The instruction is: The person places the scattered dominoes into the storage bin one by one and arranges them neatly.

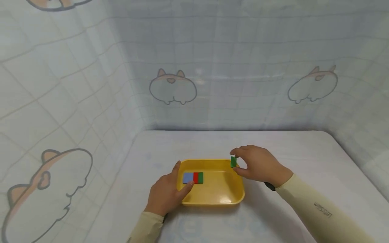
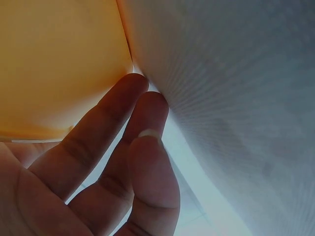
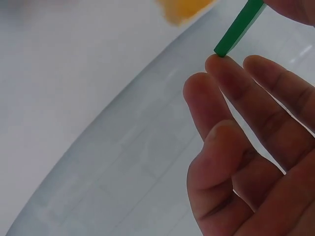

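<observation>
My right hand [image 1: 258, 163] pinches a small green rectangular tile [image 1: 233, 161] between thumb and fingertip, above the far right corner of a yellow tray [image 1: 220, 202]. In the right wrist view, the tile [image 3: 238, 29] appears thin and edge-on, while the other fingers are loosely bent. My left hand [image 1: 165, 192] lies along the tray's left side, index finger by the rim and thumb reaching over the inside. Near that thumb, a light blue tile [image 1: 187, 178], a narrow red tile [image 1: 195, 177] and a dark green tile [image 1: 200, 178] sit side by side on the tray floor.
The tray stands on a white tabletop [image 1: 297, 152]. Pale sheeting [image 1: 237, 84] with a grid and cartoon animal prints rises behind the table and along its sides.
</observation>
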{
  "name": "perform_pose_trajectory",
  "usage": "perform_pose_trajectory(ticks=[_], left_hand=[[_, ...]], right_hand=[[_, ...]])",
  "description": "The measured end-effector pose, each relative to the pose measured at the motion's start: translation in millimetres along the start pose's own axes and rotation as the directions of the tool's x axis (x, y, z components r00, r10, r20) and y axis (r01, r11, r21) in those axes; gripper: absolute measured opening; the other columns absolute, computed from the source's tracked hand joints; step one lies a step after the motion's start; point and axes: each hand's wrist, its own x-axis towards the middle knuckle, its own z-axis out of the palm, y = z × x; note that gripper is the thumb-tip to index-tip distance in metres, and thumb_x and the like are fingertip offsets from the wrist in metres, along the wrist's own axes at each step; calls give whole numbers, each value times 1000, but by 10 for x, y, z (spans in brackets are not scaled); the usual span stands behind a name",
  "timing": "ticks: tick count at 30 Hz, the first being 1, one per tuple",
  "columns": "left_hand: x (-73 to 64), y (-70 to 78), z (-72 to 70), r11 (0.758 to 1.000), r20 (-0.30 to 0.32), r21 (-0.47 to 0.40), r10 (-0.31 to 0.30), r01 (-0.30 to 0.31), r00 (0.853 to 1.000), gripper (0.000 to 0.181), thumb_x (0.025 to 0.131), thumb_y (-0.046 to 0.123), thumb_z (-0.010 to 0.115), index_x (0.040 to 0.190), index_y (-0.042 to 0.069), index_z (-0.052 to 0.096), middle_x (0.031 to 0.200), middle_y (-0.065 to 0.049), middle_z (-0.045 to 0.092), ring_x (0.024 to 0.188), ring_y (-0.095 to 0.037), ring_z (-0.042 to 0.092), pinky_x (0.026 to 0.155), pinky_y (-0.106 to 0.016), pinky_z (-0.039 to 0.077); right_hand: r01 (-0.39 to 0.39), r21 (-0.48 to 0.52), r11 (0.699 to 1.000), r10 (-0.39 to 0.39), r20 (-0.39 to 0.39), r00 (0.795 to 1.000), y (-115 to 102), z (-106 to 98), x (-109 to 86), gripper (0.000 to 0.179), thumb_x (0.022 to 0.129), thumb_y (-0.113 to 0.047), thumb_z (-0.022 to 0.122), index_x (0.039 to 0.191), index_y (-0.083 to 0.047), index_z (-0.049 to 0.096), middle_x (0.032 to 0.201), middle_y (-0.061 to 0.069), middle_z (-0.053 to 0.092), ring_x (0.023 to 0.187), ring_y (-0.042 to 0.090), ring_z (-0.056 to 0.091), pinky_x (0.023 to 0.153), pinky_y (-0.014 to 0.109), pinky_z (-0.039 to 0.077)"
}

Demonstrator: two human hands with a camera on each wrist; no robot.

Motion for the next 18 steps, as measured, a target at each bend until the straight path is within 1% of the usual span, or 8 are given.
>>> perform_pose_trajectory(ticks=[5,10,12,15,18], left_hand=[[1,8,6,1000,8,4,-1,1,1000,99,92,87,46,165,20,38,103,-7,76,89,-24,71,64,-43,57],[13,6,-14,1000,6,12,-6,6,1000,100,92,88,44,165,19,38,103,-7,75,86,-22,70,64,-42,58],[16,6,-22,1000,6,12,-5,5,1000,101,91,88,43,165,19,38,102,-7,75,84,-22,69,63,-42,57],[17,14,-23,1000,4,9,-3,3,1000,102,91,89,43,164,18,39,99,-7,75,81,-21,68,61,-41,57],[23,30,-15,1000,-1,10,0,0,1000,102,91,89,44,164,18,40,96,-6,74,79,-20,67,59,-40,56]], right_hand=[[35,-3,999,-35,39,999,-148,65,190,42,90,-36,82,127,-18,73,114,-5,74,94,14,67,74,35,57],[93,7,996,-93,71,993,-280,169,450,43,90,-37,82,127,-18,72,107,-4,74,84,11,64,74,34,57],[104,13,995,-105,98,990,-332,217,543,43,90,-37,83,127,-17,72,105,-3,74,79,9,62,72,33,57],[105,12,994,-106,142,984,-413,289,641,44,89,-37,83,126,-17,73,102,-4,73,75,8,59,71,32,56],[118,-5,993,-115,150,982,-496,348,696,42,87,-34,85,123,-16,74,97,-6,70,71,9,58,70,32,55]])
